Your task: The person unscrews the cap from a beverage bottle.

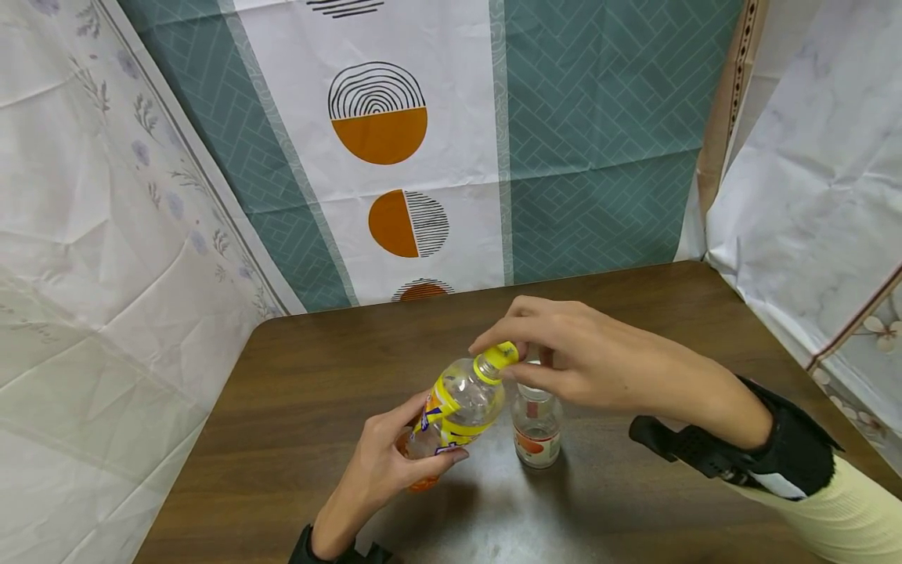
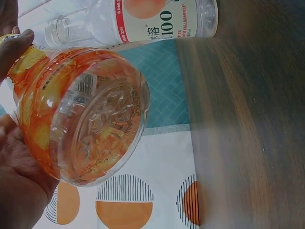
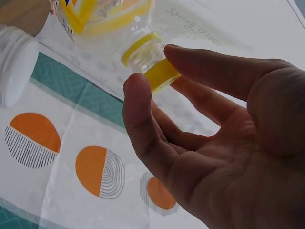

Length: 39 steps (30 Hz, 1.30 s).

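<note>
My left hand (image 1: 387, 454) grips a clear plastic bottle (image 1: 474, 395) with a yellow and orange label, tilted above the table, its neck toward the upper right. At the bottle's mouth, my right hand (image 1: 585, 356) pinches a yellow cap (image 3: 163, 75) between thumb and finger. Bare threaded neck shows below the cap; whether it is screwed on, I cannot tell. In the left wrist view the bottle's ribbed base (image 2: 102, 124) faces the camera. Just right of it, a second clear bottle (image 1: 538, 431) with a fruit label stands upright, its top partly behind my right hand.
Both bottles are over a brown wooden table (image 1: 317, 392). A patterned cloth (image 1: 592, 141) hangs behind its far edge, with white sheets (image 1: 127, 313) at the sides. Each wrist wears a black strap (image 1: 761, 446).
</note>
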### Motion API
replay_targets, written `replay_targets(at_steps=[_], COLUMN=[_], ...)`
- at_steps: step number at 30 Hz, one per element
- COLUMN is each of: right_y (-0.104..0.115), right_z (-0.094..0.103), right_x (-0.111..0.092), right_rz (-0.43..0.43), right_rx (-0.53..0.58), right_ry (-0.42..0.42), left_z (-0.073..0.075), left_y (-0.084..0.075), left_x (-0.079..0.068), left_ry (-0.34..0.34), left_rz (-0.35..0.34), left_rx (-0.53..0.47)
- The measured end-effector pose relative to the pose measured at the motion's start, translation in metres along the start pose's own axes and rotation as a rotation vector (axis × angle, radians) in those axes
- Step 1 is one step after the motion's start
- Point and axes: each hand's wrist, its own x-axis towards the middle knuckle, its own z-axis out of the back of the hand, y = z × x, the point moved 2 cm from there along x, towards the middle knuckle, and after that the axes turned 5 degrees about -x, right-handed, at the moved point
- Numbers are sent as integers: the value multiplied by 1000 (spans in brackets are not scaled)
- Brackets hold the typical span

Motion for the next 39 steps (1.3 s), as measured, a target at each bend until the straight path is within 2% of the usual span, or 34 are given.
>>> replay_targets(at_steps=[13,16,23,31,39], right_y=[-12,-18,-38,-70,-104], right_z=[12,16,19,19,11], right_x=[-3,-4,-2,-2,-1], right_rz=[13,-30,-204,-303,-408], right_rx=[-65,-78,-134,-225,-243], right_ry=[-91,-109,-110,-132,-99], left_z=[3,3,5,5,11], left_y=[1,0,1,2,-24], left_x=[-1,-2,-3,-4,0], left_ry=[-15,-17,-31,-37,-51], left_rz=[15,20,8,9,-26], left_rx=[-6,-10,-3,-13,-44])
